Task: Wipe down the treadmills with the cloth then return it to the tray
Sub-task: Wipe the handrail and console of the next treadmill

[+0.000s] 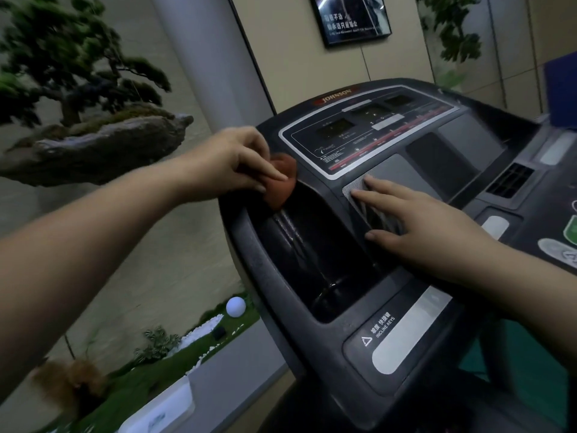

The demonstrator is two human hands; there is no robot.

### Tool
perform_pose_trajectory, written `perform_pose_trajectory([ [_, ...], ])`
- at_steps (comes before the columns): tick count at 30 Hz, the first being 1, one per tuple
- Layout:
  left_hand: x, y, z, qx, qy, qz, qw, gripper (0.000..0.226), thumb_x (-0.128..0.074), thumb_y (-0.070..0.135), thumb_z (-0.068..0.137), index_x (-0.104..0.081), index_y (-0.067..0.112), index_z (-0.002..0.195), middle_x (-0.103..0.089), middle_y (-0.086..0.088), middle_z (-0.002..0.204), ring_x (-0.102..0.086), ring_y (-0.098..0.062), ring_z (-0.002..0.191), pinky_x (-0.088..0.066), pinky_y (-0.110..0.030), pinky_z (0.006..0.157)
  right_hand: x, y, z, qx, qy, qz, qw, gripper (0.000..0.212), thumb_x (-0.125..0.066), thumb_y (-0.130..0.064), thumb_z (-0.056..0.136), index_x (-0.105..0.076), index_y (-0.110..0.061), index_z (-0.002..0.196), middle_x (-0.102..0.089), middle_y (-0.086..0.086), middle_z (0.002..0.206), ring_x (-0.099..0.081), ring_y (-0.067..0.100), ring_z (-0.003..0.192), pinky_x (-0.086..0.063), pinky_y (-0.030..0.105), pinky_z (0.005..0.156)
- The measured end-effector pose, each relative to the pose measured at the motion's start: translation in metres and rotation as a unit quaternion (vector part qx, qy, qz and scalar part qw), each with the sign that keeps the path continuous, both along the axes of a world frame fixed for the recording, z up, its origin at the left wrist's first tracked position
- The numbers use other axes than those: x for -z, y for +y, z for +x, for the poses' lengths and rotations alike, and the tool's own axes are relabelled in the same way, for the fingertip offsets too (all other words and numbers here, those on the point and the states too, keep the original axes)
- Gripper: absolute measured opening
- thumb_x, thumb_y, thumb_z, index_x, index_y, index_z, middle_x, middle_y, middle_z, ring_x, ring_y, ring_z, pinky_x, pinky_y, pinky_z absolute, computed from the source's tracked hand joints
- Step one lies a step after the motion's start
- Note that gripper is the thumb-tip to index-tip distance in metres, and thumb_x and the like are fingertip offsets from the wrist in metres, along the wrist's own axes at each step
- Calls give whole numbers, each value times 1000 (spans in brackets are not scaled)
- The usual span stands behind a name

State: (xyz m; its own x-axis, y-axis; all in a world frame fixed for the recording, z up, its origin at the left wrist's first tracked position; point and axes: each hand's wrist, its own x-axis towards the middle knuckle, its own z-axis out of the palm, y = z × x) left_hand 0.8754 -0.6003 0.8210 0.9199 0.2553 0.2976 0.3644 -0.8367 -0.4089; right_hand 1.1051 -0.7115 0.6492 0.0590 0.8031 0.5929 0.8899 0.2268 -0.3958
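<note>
One treadmill console fills the frame's right; behind it are beige wall panels, one pillar and one framed poster. The left hand pinches one reddish cloth, apparently against the console's left rim at centre frame. The right hand lies flat, fingers straight, on the console.

Two bare forearms are seen, one entering from the lower left edge and one from the lower right edge. No sleeve is seen on either arm as far as each is shown; both are uncovered from the frame edge to the wrist. The left hand and the right hand are ungloved. No ring, watch, bracelet or band is seen on the fingers or wrists that are shown. The fingernails are kept short and unpainted where they can be made out. Nothing more of the person is shown: the upper arms, torso and clothing are cut off.
</note>
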Motion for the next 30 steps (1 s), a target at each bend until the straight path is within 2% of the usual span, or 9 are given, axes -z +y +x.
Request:
perform_pose_trajectory([
  [3, 10, -4, 4, 10, 13, 6, 1000, 42, -80, 14, 71, -69, 33, 107, -51, 1, 103, -42, -2, 88, -30, -2, 85, 0, 1, 0, 3, -3, 1, 1000, 66, -56, -44, 88, -18, -59, 140, -7, -35, 152, -21, 3, 142, -35, 37, 109],
  [5, 33, -14, 15, 30, 80, 36, 996, 38, -79, 26, 71, -70, 39, 105, -52, 4, 105, -42, -7, 95, -36, -19, 85, 0, 1, 0, 4, -5, 3, 1000, 67, -57, -45, 87, -18, -59, 140, -7, -34, 152, -21, 3, 142, -35, 38, 109],
  [7, 39, -17, 21, 23, 121, 47, 991, 37, -78, 32, 72, -69, 44, 106, -51, 8, 106, -41, -9, 97, -36, -25, 81, -1, 1, 1, 4, -3, -1, 1000, 68, -58, -45, 87, -18, -60, 139, -8, -34, 152, -21, 3, 142, -35, 37, 109],
  [9, 24, -12, 16, 24, 108, 34, 993, 39, -80, 26, 71, -70, 39, 106, -49, 9, 104, -42, -9, 96, -36, -24, 82, -1, 1, 0, 1, -1, -2, 1000, 68, -59, -45, 86, -18, -61, 139, -8, -35, 152, -21, 3, 142, -35, 37, 109],
  [14, 8, -2, 7, 7, -6, 3, 1000, 44, -81, 11, 68, -69, 31, 106, -49, 1, 100, -43, -10, 90, -31, -2, 81, 0, 2, -3, 7, 1, 2, 1000, 70, -60, -47, 85, -17, -61, 139, -9, -33, 153, -21, 4, 142, -37, 41, 107],
  [18, 45, -17, 29, 36, 49, 7, 998, 39, -83, 22, 66, -72, 41, 99, -46, 9, 102, -41, -9, 97, -40, -28, 85, -1, 2, -2, 8, -1, 2, 1000, 70, -61, -47, 85, -18, -60, 139, -10, -30, 154, -21, 6, 142, -35, 42, 109],
  [24, 10, -11, 10, 0, 78, 30, 996, 36, -80, 24, 71, -72, 32, 105, -48, 2, 100, -45, -14, 94, -35, -21, 81, 0, 1, -2, 4, 1, -1, 1000, 68, -60, -44, 86, -19, -60, 139, -9, -31, 154, -20, 5, 143, -34, 41, 110],
  [28, 30, -24, 11, -61, 164, 35, 984, 37, -54, 56, 79, -67, 43, 110, -42, 11, 102, -36, -6, 93, -37, -28, 83, 0, 1, -2, 7, 3, 0, 1000, 68, -60, -44, 86, -20, -59, 140, -10, -30, 154, -20, 5, 143, -35, 40, 110],
  [30, 40, -28, 15, -51, 192, 22, 980, 28, -59, 53, 82, -68, 45, 107, -42, 15, 100, -34, -5, 92, -35, -26, 82, 0, 0, -3, 8, 4, 0, 1000, 68, -60, -43, 87, -20, -59, 140, -10, -29, 154, -21, 6, 143, -35, 40, 110],
])
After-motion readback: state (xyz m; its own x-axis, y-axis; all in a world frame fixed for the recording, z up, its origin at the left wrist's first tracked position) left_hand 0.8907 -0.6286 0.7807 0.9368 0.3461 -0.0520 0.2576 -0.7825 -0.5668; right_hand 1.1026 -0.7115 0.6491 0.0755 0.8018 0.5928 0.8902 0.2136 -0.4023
